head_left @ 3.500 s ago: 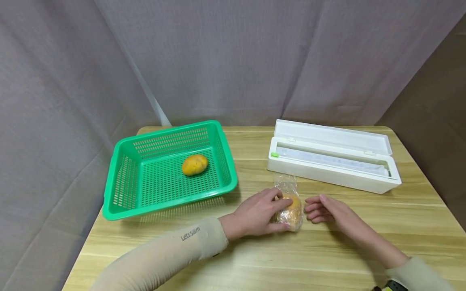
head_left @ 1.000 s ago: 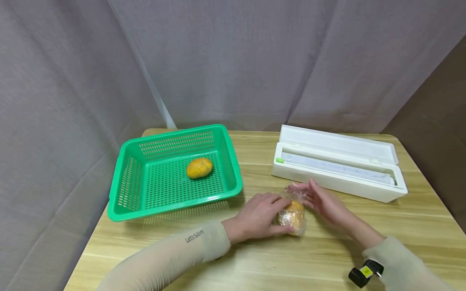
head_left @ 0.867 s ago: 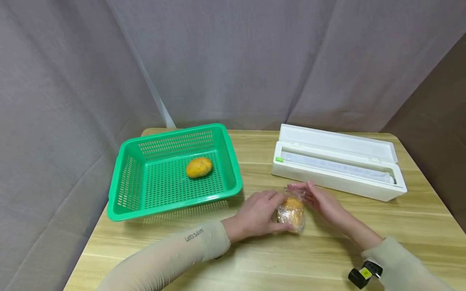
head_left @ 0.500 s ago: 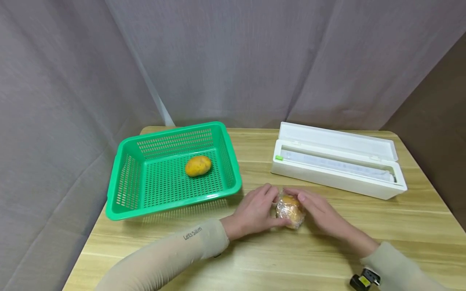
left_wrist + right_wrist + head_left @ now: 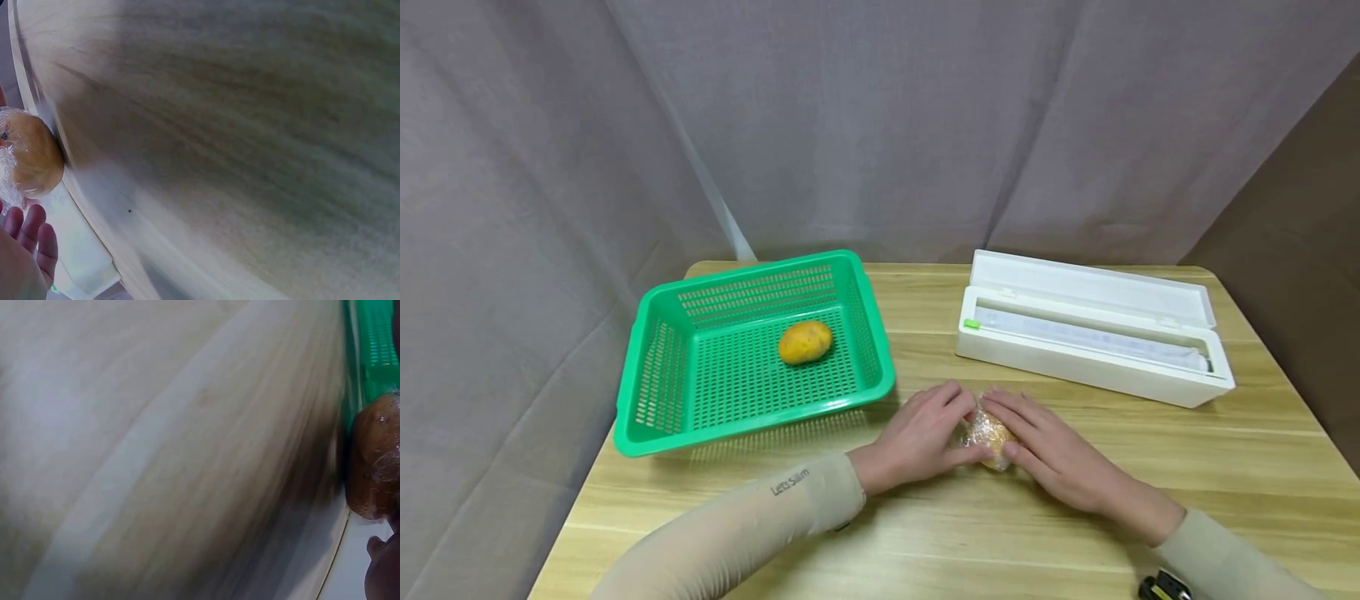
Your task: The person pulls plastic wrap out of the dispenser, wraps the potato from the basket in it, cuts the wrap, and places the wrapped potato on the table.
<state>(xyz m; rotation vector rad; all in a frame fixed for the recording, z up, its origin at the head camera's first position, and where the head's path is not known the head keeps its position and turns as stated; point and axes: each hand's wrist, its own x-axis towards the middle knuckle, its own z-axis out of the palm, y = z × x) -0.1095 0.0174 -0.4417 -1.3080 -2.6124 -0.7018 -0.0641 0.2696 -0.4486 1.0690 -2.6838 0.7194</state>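
Note:
A potato (image 5: 988, 437) wrapped in clear, crinkled cling film rests on the table between both hands. My left hand (image 5: 921, 437) holds its left side, thumb on the near side and bent fingers on the far side. From the right, my right hand (image 5: 1056, 450) holds it too, with fingers over the film at the far end and thumb at the near edge. Smooth yellow-brown skin of the potato (image 5: 37, 153) shows in the left wrist view, with bunched film beside it. Part of the potato (image 5: 372, 462) also appears at the right wrist view's edge.
At left stands a green plastic basket (image 5: 625, 400) with a bare potato (image 5: 805, 342) inside. A white cling film dispenser box (image 5: 1090, 367), lid up and a film roll within, lies at the back right. Grey curtains (image 5: 865, 125) hang behind the wooden table (image 5: 917, 542).
My right hand has come in from the right onto the film and now holds the potato. The loose film end beyond the potato is folded down. My left hand stays at the potato's left side.

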